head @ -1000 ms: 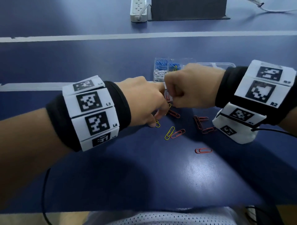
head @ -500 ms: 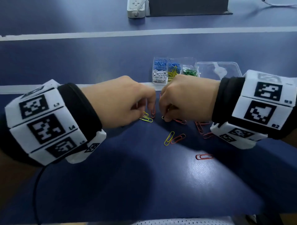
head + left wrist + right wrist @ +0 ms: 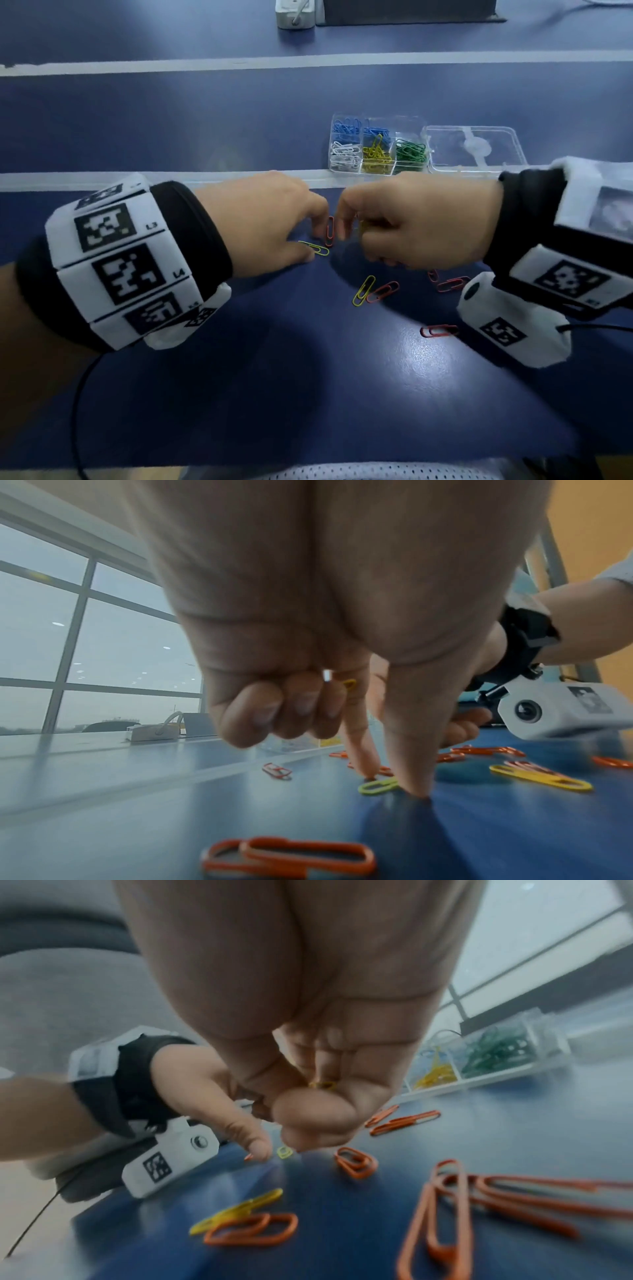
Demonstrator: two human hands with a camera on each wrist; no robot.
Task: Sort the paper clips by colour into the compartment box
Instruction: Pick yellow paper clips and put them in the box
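Observation:
The clear compartment box (image 3: 376, 169) stands beyond my hands and holds blue, white, yellow and green clips in separate cells. My left hand (image 3: 317, 245) has its thumb and index finger stretched down to the table. The thumb (image 3: 411, 783) presses the end of a yellow clip (image 3: 377, 786) that lies flat. The index tip touches down beside a red clip (image 3: 329, 231). My right hand (image 3: 352, 236) hovers just to the right, its fingers curled round a yellow clip (image 3: 322, 1085).
Loose clips lie under and in front of my right hand: a yellow (image 3: 363, 290) and a red one (image 3: 383, 292) side by side, more red ones (image 3: 439, 331). The box's open clear lid (image 3: 476, 147) lies to its right. A power strip (image 3: 294, 13) sits far back.
My hands, which touched a second ago, have drawn slightly apart. The left thumb and index finger have come down on the table by the yellow and red clips. The right hand keeps its yellow clip.

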